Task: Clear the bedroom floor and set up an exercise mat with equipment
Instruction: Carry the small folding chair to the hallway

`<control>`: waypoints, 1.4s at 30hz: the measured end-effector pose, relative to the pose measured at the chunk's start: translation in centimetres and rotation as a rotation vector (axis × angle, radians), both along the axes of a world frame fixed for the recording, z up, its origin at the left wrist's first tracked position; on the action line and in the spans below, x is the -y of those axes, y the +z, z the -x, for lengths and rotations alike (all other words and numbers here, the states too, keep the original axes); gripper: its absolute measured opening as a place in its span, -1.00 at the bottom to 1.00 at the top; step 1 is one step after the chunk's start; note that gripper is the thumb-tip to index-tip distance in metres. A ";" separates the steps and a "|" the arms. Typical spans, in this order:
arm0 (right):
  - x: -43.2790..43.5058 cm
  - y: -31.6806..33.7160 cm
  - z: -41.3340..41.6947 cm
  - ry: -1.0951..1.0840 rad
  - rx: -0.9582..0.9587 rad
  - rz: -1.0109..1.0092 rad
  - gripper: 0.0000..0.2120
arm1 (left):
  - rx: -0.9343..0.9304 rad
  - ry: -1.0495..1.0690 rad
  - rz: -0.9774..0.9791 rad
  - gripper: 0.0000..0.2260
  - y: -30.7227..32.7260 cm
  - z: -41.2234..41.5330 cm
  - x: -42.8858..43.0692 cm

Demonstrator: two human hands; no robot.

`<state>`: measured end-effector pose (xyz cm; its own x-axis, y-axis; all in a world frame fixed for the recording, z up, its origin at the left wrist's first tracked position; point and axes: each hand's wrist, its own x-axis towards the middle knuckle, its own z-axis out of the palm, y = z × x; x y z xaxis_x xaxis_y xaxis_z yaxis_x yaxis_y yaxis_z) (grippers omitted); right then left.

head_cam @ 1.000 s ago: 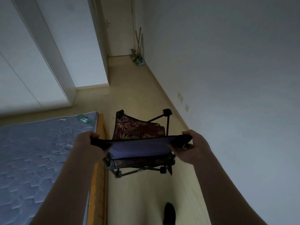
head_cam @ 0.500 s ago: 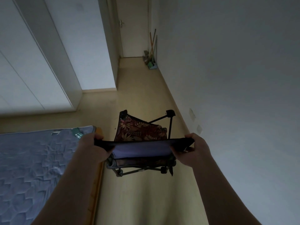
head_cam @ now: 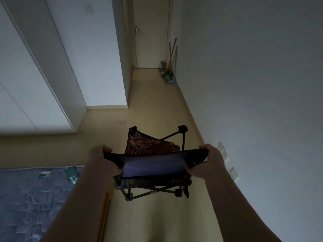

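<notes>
One chair (head_cam: 153,165) hangs gripped between left hand (head_cam: 103,162) and right hand (head_cam: 210,163).

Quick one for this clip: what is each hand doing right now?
Left hand: grips the left end of the folding chair back's top edge.
Right hand: grips the right end of the same edge.

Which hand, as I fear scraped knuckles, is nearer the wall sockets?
The right hand, gripping the chair beside the sockets; the left hand is by the mattress.
</notes>
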<state>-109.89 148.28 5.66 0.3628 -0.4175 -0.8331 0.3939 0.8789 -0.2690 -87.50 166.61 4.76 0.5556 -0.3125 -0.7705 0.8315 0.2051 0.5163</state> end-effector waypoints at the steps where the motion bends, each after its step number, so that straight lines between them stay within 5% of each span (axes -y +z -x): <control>1: 1.2 0.0 -1.4 -0.016 0.005 -0.009 -0.63 | -0.057 -0.001 0.022 -0.88 0.1 -1.3 1.2; 12: 16.4 -2.5 -17.7 -0.055 0.018 0.015 -0.78 | -0.036 -0.040 -0.010 -0.85 -1.4 -18.1 17.0; 28: 43.9 -2.1 -46.2 0.064 -0.008 -0.059 -0.52 | -0.064 0.044 -0.110 -0.79 0.2 -45.5 41.7; 37: 56.1 -2.5 -62.9 0.064 -0.019 -0.038 -0.73 | -0.114 -0.031 -0.136 -0.86 0.1 -61.9 55.2; 42: 62.9 -2.1 -70.9 0.017 -0.043 -0.051 -0.68 | -0.112 -0.080 -0.146 -0.89 0.9 -70.6 63.0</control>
